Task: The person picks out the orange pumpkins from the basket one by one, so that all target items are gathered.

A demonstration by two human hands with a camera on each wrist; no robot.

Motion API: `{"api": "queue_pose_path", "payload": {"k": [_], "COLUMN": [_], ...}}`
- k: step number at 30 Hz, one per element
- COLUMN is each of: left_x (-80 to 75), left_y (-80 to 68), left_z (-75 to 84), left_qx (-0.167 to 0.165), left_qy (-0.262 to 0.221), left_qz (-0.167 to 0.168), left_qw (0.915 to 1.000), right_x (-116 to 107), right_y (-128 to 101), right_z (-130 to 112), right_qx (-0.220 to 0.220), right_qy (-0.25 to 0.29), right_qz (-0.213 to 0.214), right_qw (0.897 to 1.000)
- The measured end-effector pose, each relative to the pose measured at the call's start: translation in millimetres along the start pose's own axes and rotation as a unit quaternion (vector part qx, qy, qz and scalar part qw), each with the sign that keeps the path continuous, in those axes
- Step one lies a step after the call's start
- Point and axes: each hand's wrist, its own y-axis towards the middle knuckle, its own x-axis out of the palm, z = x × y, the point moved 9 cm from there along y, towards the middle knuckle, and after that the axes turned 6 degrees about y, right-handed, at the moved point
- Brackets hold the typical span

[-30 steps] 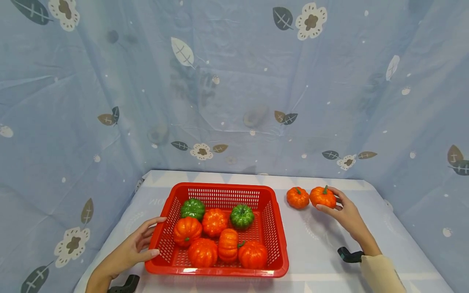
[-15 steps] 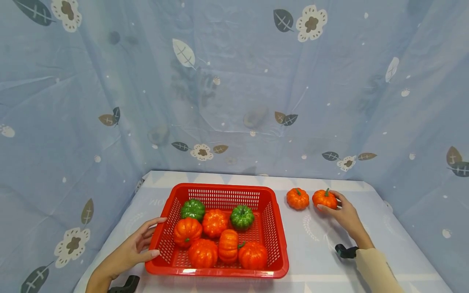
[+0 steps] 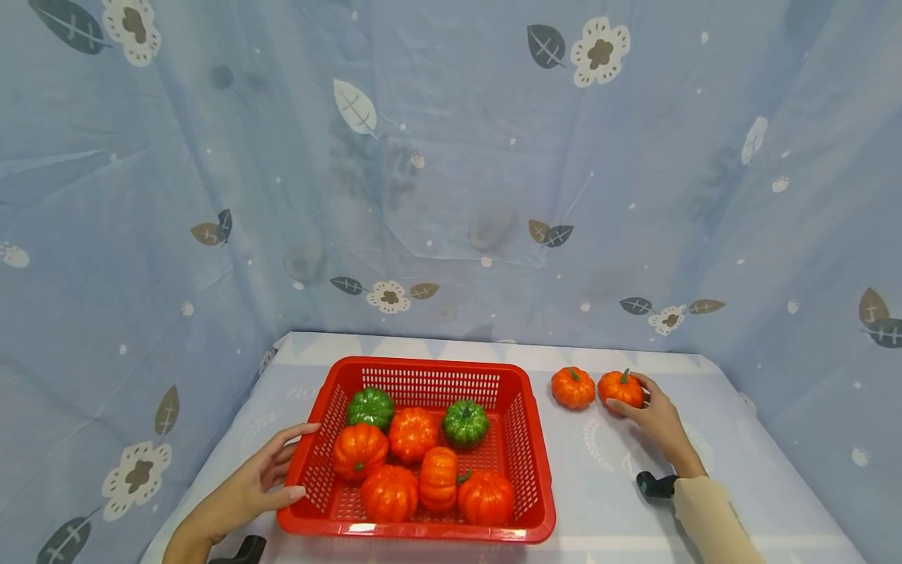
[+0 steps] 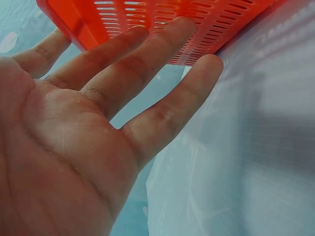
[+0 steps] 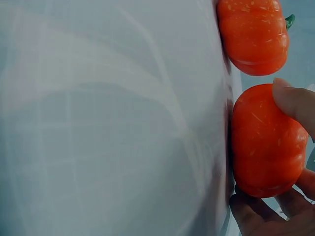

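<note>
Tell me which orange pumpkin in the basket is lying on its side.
The middle pumpkin of the near row in the red basket: its stem points sideways to the right, while the other basket pumpkins sit upright.

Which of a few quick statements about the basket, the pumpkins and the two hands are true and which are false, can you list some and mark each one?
1. The right hand holds an orange pumpkin on the table, outside the basket. True.
2. The red basket holds three green pumpkins. False: it holds two green ones and five orange ones.
3. The left hand rests with straight fingers against the basket's left side. True.
4. The other orange pumpkin outside the basket lies to the right of the held one. False: it lies between the held one and the basket.
5. The left hand holds a pumpkin. False: it holds nothing.
</note>
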Motion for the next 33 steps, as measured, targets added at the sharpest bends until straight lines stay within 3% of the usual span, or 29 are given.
{"api": "queue_pose_path", "payload": {"k": [13,18,24,28,33], "left_x": [0.7,2.2,2.3,2.4,1.7], "left_y": [0.5,0.3,-0.7,-1.7,-2.1], "left_z": [-0.2,1.3,0.9,0.0,-0.1], "left_qx": [0.007,0.011,0.006,0.001,0.0], "left_qy": [-0.008,-0.019,-0.021,-0.02,-0.017], "left_qz": [-0.011,-0.021,-0.016,-0.013,-0.006], "left_qw": [0.9999,0.9995,0.9996,0.9997,0.9998], "right_x": [-4,-14,-28,-24,-7], "right_y": [-2,-11,-26,-34,-42], "right_z": [-15,-31,-63,-85,-115], "right_qx": [-0.033,-0.068,-0.111,-0.13,-0.153], "right_qy": [-0.018,-0.039,-0.028,-0.017,-0.006], "right_qz": [0.019,0.073,0.158,0.15,0.106], "right_qw": [0.999,0.994,0.981,0.98,0.983]}}
